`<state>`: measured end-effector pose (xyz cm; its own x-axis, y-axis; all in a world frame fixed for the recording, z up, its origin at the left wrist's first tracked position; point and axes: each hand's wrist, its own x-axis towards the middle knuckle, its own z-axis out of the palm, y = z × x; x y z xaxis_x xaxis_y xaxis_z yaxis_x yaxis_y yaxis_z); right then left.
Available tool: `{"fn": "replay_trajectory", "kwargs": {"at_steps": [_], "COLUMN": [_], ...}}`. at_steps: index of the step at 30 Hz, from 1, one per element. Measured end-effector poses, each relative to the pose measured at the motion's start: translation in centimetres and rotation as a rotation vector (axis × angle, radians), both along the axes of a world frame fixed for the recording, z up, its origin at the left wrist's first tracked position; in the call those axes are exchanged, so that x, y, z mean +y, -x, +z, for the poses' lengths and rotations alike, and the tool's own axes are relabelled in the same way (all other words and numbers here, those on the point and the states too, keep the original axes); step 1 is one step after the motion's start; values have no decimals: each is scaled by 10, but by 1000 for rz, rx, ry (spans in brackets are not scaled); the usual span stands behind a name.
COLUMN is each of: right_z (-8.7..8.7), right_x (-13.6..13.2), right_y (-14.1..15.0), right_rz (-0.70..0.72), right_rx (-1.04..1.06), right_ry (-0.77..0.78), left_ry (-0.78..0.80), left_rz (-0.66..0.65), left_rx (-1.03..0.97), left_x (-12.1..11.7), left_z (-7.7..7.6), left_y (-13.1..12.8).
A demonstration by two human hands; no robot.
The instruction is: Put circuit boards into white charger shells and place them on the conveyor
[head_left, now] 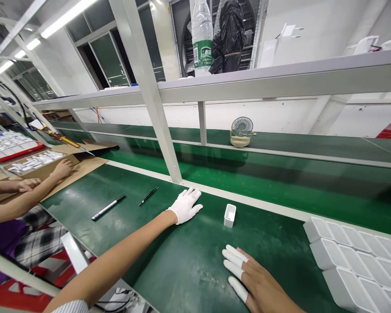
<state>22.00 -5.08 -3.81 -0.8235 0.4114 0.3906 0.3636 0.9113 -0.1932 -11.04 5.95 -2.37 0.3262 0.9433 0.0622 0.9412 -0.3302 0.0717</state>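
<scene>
My left hand (185, 206), in a white glove, lies flat on the green tabletop (182, 256) close to the foot of the white post. Its fingers are spread and it holds nothing. My right hand (247, 274), with white cots on several fingers, rests low at the right, fingers stretched out and nothing in them. Between and beyond the two hands stands a small white plastic box (230, 216), open at the top and touched by neither. Left of my gloved hand lie black tweezers (148, 196) and a marker pen (108, 208).
Rows of white plastic boxes (355, 256) stand at the right. Behind the table runs a green conveyor belt (263, 174), with a small fan (242, 130) on the ledge beyond. A white post (156, 104) rises at the table's back edge. A co-worker's arms (29, 187) reach over cardboard at left.
</scene>
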Motion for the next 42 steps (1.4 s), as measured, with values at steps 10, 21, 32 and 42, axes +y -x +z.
{"fn": "replay_trajectory", "kwargs": {"at_steps": [10, 21, 32, 42], "right_z": [-9, -4, 3, 7], "right_x": [4, -2, -2, -2], "right_y": [-1, 3, 1, 2], "right_rz": [23, -37, -31, -27], "right_rx": [-36, 78, 151, 124], "right_ry": [86, 125, 129, 138], "left_ry": [-57, -132, -91, 7], "left_rz": [105, 50, -222, -221], "left_rx": [-2, -24, -111, -59], "left_x": [54, 1, -32, -3], "left_z": [2, -12, 2, 12], "left_y": [16, -27, -44, -57]}}
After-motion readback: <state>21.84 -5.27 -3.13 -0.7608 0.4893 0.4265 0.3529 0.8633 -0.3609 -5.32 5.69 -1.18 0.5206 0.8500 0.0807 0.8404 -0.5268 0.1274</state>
